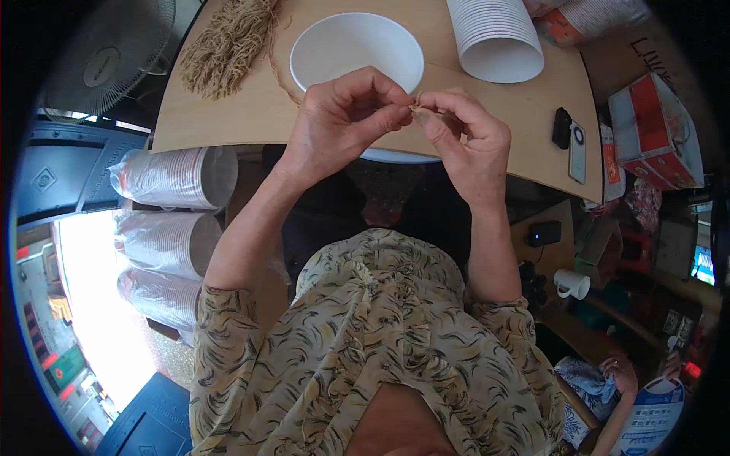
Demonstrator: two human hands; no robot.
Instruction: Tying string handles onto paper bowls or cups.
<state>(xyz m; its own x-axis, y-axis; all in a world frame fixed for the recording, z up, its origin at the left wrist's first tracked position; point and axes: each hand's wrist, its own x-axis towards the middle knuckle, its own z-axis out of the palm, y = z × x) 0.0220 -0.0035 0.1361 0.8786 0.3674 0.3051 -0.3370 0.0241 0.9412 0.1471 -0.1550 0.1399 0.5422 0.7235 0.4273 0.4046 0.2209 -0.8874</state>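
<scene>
My left hand (341,121) and my right hand (470,137) meet above the table's near edge, thumbs and fingers pinched together. Between their fingertips is a small piece of thin tan twine (415,106), partly hidden by the fingers. A strand of the same colour trails from a tangled tan twine bundle (228,49) at the far left toward my left hand. Just beyond my hands stands a wide white bowl (357,49); its inside looks plain white. A nested stack of white paper tubs (494,34) lies on its side to the right of the bowl.
Plastic-wrapped tub stacks (171,178) lie left below the wooden table (228,125). A phone (578,152) and a small black object (562,128) sit at its right edge. A fan (103,64) stands at far left, a white mug (572,284) at right. Another person's hand (620,374) shows lower right.
</scene>
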